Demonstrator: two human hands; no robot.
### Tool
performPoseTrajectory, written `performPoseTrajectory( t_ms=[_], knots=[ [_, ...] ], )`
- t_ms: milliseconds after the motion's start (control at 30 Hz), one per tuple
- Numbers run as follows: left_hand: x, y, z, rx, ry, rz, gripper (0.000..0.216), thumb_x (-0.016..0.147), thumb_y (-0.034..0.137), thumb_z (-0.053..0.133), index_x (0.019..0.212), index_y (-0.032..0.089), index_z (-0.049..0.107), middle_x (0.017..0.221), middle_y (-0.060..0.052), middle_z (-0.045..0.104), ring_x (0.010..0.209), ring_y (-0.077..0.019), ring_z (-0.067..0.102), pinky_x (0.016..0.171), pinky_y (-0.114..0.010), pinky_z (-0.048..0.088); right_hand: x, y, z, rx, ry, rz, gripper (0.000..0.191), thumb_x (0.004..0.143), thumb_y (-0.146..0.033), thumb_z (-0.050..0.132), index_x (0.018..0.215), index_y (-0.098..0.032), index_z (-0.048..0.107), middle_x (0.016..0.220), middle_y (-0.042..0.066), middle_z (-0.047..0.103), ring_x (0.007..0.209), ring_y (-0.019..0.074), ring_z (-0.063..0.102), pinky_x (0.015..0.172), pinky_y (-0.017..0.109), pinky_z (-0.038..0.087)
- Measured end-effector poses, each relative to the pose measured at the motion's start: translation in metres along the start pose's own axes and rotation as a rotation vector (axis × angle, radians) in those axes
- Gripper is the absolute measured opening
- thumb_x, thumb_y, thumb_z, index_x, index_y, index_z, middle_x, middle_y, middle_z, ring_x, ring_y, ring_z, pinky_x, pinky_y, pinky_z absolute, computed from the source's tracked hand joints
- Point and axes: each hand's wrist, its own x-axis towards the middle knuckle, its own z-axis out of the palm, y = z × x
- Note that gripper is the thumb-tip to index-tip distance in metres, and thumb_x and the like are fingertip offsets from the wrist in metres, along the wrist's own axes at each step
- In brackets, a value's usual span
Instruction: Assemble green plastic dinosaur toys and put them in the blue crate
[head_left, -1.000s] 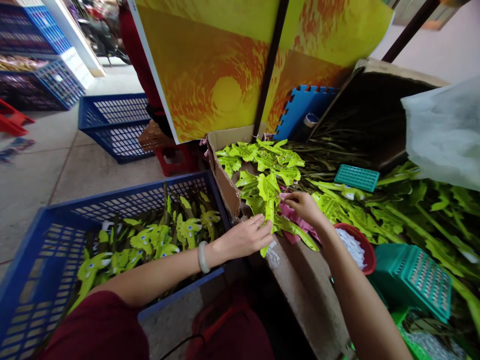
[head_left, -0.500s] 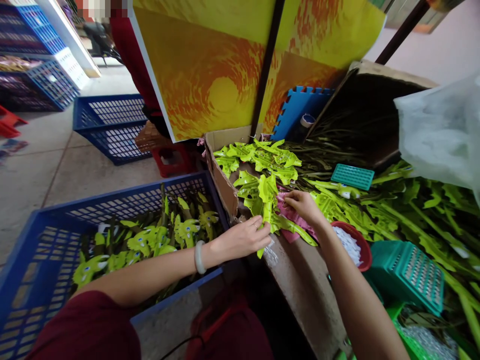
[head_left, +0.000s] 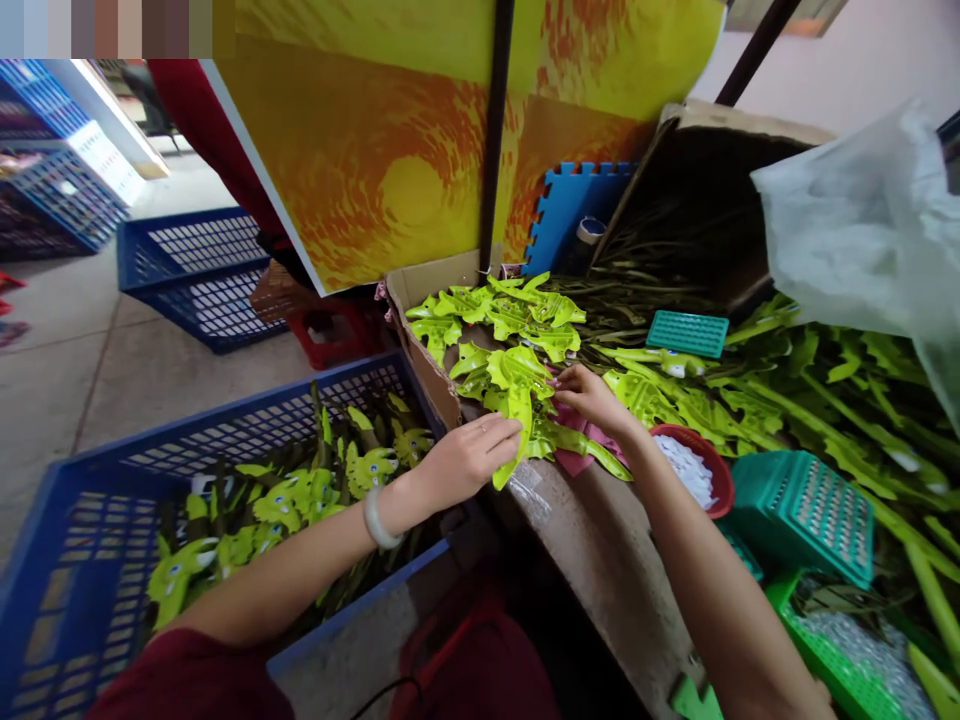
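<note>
My left hand [head_left: 474, 456] is closed on the narrow end of a lime-green moulded plastic piece [head_left: 516, 374], thin and shell-like with jagged edges. It holds the piece over the front edge of a cardboard-covered work surface. My right hand [head_left: 594, 398] is at the piece's right edge, thumb and fingers pinched together; anything between them is too small to make out. Under the hands lies a pink cloth [head_left: 576, 462], partly covered by another green piece [head_left: 592, 447]. Several more green pieces [head_left: 495, 306] are heaped just behind.
A blue crate [head_left: 217, 432] of green figures with eyes stands at left. On the right are a red bowl [head_left: 721, 478] of small white parts, stacked teal trays [head_left: 806, 515], a bright green basket [head_left: 825, 660] and long green pieces. A plastic bag [head_left: 855, 230] hangs above.
The view has shifted slightly to the right. My right hand's fingertips have come in closer to the edge of the green piece, which is now tilted a little differently in my left hand.
</note>
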Motion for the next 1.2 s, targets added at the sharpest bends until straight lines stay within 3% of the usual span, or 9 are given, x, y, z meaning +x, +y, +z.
performPoseTrajectory(
  t_ms=[100,300,467,733,933,1067,1200],
  knots=[
    [-0.005,0.002,0.001,-0.051,-0.002,-0.025,0.029,0.101,0.004,0.037,0.107,0.011,0.064,0.113,-0.013,0.074,0.107,-0.0182,0.071,0.104,-0.037,0.059,-0.001,0.006,0.005,0.020,-0.097,0.024,0.035,0.070,-0.013,0.065,0.105,-0.019,0.060,0.094,0.004,0.077,0.082,0.0174,0.072,0.071,0.026,0.056],
    [-0.017,0.005,0.007,-0.152,-0.030,-0.142,0.028,0.099,0.007,0.049,0.121,0.015,0.064,0.121,-0.012,0.073,0.116,-0.0195,0.069,0.106,-0.038,0.058,-0.002,0.013,0.006,-0.067,-0.184,0.009,0.012,0.066,-0.013,0.068,0.076,-0.017,0.068,0.075,0.001,0.073,0.071,0.0157,0.065,0.068,0.024,0.050],
    [-0.019,0.008,0.010,-0.159,-0.028,-0.175,0.025,0.102,0.012,0.048,0.121,0.014,0.064,0.119,-0.013,0.073,0.114,-0.0200,0.070,0.099,-0.035,0.061,-0.009,0.013,0.004,-0.085,-0.210,-0.028,0.013,0.065,-0.017,0.069,0.078,-0.018,0.067,0.075,-0.002,0.070,0.069,0.0135,0.060,0.066,0.024,0.046],
    [-0.026,0.012,0.025,-0.076,0.014,-0.126,0.027,0.100,0.006,0.046,0.120,0.013,0.063,0.120,-0.014,0.073,0.115,-0.0207,0.070,0.104,-0.040,0.060,-0.023,0.015,0.008,-0.096,-0.095,-0.014,0.006,0.063,-0.016,0.062,0.068,-0.019,0.062,0.065,-0.003,0.063,0.062,0.0120,0.053,0.059,0.024,0.037],
    [-0.030,0.023,0.043,-0.001,0.014,-0.024,0.025,0.100,0.006,0.045,0.118,0.009,0.062,0.120,-0.017,0.072,0.116,-0.0226,0.069,0.105,-0.043,0.059,-0.035,0.016,0.011,0.002,0.020,-0.009,0.002,0.069,-0.021,0.056,0.070,-0.020,0.057,0.071,-0.001,0.064,0.067,0.0132,0.056,0.064,0.025,0.044],
    [-0.033,0.026,0.053,-0.004,-0.004,-0.006,0.025,0.099,0.005,0.044,0.115,0.008,0.063,0.120,-0.018,0.072,0.116,-0.0230,0.070,0.105,-0.043,0.059,-0.038,0.024,0.011,0.013,0.104,0.031,0.009,0.069,-0.019,0.060,0.077,-0.020,0.062,0.079,0.002,0.070,0.074,0.0163,0.063,0.070,0.028,0.050],
    [-0.039,0.027,0.062,-0.004,0.005,-0.015,0.025,0.098,0.004,0.046,0.117,0.006,0.062,0.121,-0.021,0.071,0.119,-0.0255,0.068,0.105,-0.045,0.058,-0.037,0.030,0.013,0.026,0.089,0.061,0.030,0.060,-0.007,0.062,0.088,-0.019,0.068,0.089,0.005,0.076,0.083,0.0189,0.069,0.076,0.030,0.055]
  ],
)
